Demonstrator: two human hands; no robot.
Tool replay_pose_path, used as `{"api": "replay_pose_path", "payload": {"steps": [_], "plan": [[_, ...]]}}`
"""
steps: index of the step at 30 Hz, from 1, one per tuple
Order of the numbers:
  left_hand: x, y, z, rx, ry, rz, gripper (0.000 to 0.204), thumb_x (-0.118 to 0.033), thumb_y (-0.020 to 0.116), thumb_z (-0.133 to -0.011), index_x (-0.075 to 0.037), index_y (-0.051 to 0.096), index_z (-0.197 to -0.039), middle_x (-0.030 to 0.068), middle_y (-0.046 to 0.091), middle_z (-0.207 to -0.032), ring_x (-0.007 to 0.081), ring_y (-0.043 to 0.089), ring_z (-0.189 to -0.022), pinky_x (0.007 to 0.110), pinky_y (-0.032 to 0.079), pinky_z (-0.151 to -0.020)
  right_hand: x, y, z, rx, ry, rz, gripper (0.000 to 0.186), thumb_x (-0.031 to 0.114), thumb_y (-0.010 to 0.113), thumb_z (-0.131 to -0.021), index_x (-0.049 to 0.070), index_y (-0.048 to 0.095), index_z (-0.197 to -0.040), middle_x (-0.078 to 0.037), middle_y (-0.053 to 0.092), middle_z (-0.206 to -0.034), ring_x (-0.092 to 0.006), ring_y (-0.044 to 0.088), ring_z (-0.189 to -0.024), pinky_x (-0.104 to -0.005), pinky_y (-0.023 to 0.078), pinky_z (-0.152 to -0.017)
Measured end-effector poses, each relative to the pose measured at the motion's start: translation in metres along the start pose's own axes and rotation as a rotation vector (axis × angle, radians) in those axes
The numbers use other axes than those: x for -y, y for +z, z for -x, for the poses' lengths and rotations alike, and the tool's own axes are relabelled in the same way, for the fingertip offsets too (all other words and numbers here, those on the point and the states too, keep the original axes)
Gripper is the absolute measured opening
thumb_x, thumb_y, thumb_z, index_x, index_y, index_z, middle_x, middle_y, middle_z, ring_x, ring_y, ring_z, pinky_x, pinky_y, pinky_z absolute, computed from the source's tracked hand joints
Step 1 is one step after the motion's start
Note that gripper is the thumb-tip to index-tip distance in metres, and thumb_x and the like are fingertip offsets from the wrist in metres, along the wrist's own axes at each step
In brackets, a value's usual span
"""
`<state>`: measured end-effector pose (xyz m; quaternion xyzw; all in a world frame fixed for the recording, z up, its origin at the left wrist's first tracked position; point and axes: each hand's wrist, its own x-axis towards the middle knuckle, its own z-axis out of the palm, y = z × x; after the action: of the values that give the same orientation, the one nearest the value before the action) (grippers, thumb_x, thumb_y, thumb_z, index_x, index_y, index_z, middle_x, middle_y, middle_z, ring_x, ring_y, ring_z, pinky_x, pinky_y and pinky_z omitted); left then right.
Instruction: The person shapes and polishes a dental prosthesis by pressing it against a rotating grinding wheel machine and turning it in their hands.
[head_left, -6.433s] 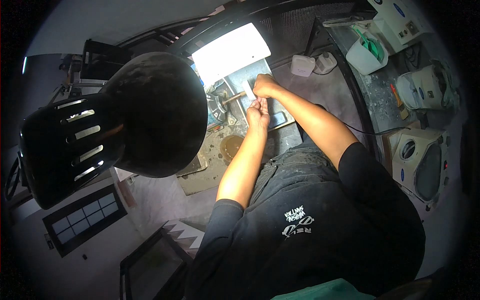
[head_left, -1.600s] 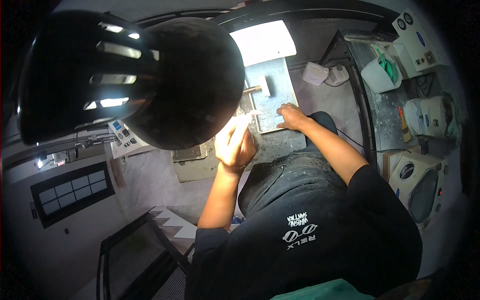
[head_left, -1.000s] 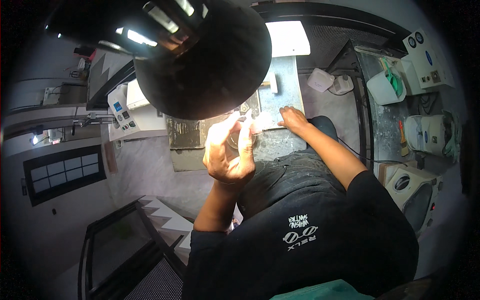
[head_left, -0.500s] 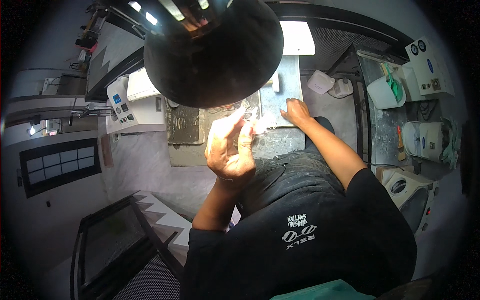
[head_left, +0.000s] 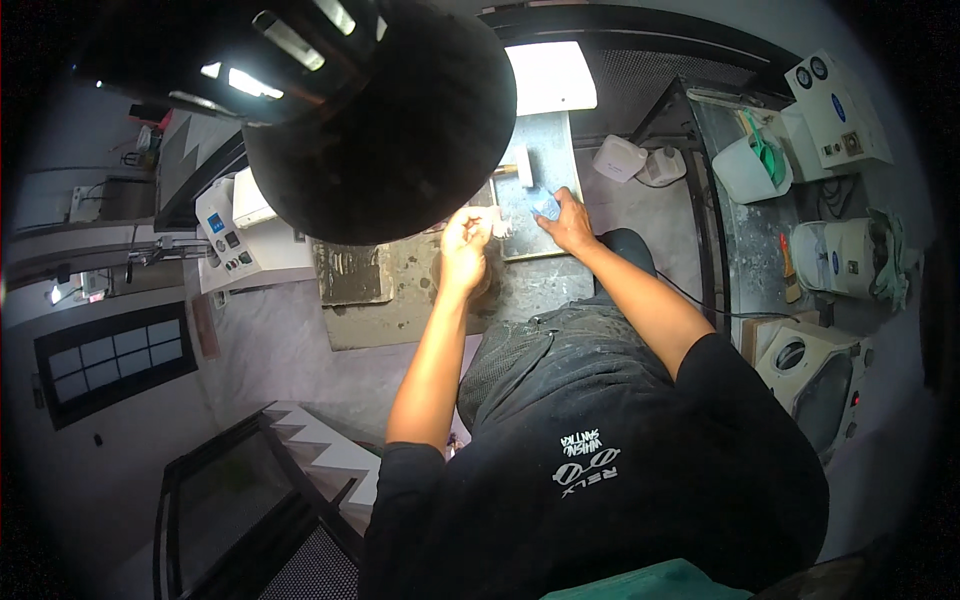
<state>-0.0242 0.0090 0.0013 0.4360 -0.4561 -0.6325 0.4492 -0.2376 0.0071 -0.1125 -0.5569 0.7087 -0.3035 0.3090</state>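
My left hand [head_left: 465, 247] is under the black lamp, its fingertips pinched on a small pinkish, partly see-through piece [head_left: 499, 222]. Fine detail on that piece is too small to make out. To its right, my right hand [head_left: 572, 224] grips a pale blue lump-like block [head_left: 545, 205] over the near right part of a shallow blue-grey tray [head_left: 555, 135]. The two held things are a short distance apart. Beyond them in the tray lies a small hammer [head_left: 525, 166] with a pale head and a wooden handle.
A large black lamp shade [head_left: 390, 150] hangs close above the bench. White machines [head_left: 245, 240] stand left. Two white jugs [head_left: 620, 158] sit on the floor beyond the tray. On the right bench are a white tub [head_left: 745, 170] with green contents and an orange-handled brush [head_left: 788, 265].
My left hand has dropped lower, away from the lamp and toward the bench, still pinching the small piece. My right hand now holds the blue block up; before, it rested at the tray's edge.
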Motion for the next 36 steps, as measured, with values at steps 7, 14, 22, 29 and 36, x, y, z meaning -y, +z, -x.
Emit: {"api": "replay_pose_path", "payload": {"steps": [7, 14, 22, 29, 36], "plan": [[0.079, 0.008, -0.033, 0.055, -0.117, -0.127, 0.006, -0.005, 0.049, -0.1, -0.003, 0.055, -0.099, 0.0051, 0.061, -0.1, 0.0098, 0.05, -0.079, 0.025, 0.043, -0.08, 0.008, -0.001, -0.008, -0.056, -0.114, -0.087, 0.051, 0.022, 0.081, -0.071, 0.004, 0.045, -0.103, -0.021, 0.066, -0.09, -0.0402, 0.066, -0.088, -0.0473, 0.05, -0.076], [0.087, 0.015, -0.039, 0.093, -0.119, -0.145, 0.007, -0.005, 0.046, -0.102, -0.004, 0.053, -0.098, 0.0062, 0.057, -0.103, 0.0099, 0.049, -0.083, 0.026, 0.042, -0.083, 0.024, -0.005, -0.005, -0.046, -0.063, -0.05, 0.05, 0.022, 0.081, -0.072, 0.004, 0.047, -0.103, -0.021, 0.065, -0.09, -0.041, 0.065, -0.087, -0.0474, 0.05, -0.075], [0.093, 0.017, -0.035, 0.061, 0.032, -0.154, 0.008, -0.004, 0.045, -0.102, -0.005, 0.051, -0.096, 0.0083, 0.057, -0.106, 0.0125, 0.051, -0.088, 0.028, 0.041, -0.088, 0.038, -0.009, -0.005, -0.05, -0.08, -0.031, 0.049, 0.023, 0.081, -0.072, 0.003, 0.047, -0.102, -0.022, 0.063, -0.091, -0.0424, 0.063, -0.089, -0.0471, 0.049, -0.074], [0.091, 0.014, -0.033, 0.066, -0.07, -0.071, 0.01, 0.001, 0.041, -0.101, -0.003, 0.05, -0.102, 0.0145, 0.05, -0.131, 0.0112, 0.052, -0.091, 0.029, 0.047, -0.084, 0.05, -0.011, -0.002, -0.031, -0.037, -0.042, 0.05, 0.024, 0.082, -0.073, 0.002, 0.048, -0.101, -0.022, 0.064, -0.088, -0.0414, 0.065, -0.085, -0.0461, 0.05, -0.073], [0.101, 0.009, -0.035, 0.047, 0.085, -0.189, 0.01, -0.001, 0.041, -0.101, -0.004, 0.051, -0.1, 0.0156, 0.055, -0.123, 0.0117, 0.051, -0.088, 0.028, 0.046, -0.082, 0.048, 0.001, -0.004, -0.091, -0.075, -0.068, 0.054, 0.021, 0.086, -0.067, 0.0, 0.046, -0.096, -0.025, 0.061, -0.083, -0.0436, 0.064, -0.081, -0.0464, 0.05, -0.07]]}}
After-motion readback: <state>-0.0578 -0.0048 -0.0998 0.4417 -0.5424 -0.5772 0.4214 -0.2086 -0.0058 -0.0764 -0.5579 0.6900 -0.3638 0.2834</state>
